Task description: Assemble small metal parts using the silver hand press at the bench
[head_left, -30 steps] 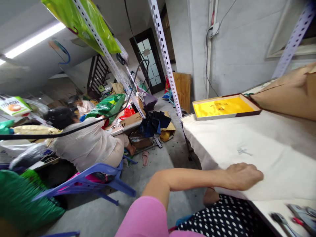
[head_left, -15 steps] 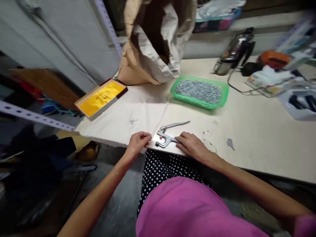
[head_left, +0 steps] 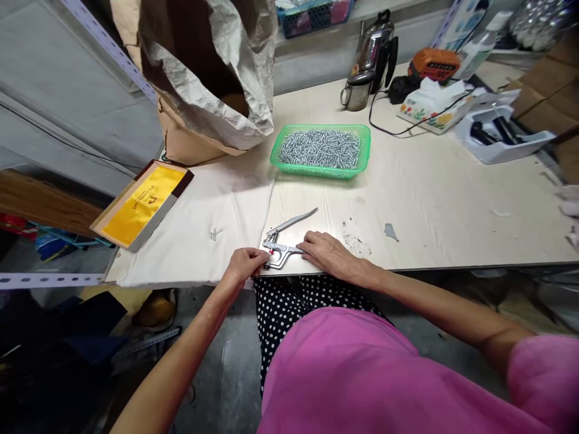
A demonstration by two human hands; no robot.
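Snap fastener pliers point(head_left: 284, 248) lie near the table's front edge, their upper handle raised and the jaws facing left. My right hand point(head_left: 328, 253) rests on the table with its fingers closed round the lower handle. At the jaws, my left hand point(head_left: 246, 263) is closed in a pinch; whatever it holds is too small or hidden to name. A few small metal pins point(head_left: 215, 234) lie on the white cloth point(head_left: 190, 241) left of the pliers. Behind the tool, a green plastic tray point(head_left: 316, 173) holds many small silvery metal pieces.
A large open paper sack point(head_left: 194, 138) stands at the back left, beside a shallow box with yellow lining point(head_left: 140, 205). Along the back right are a metal cup point(head_left: 357, 93), a thermal jug point(head_left: 374, 51), a tissue box point(head_left: 429, 108) and a white holder point(head_left: 493, 147). A grey scrap point(head_left: 391, 231) lies right of my hand.
My left hand has moved in from beside the pliers to their jaws. My right hand stays on the lower handle. The camera view has turned to the right.
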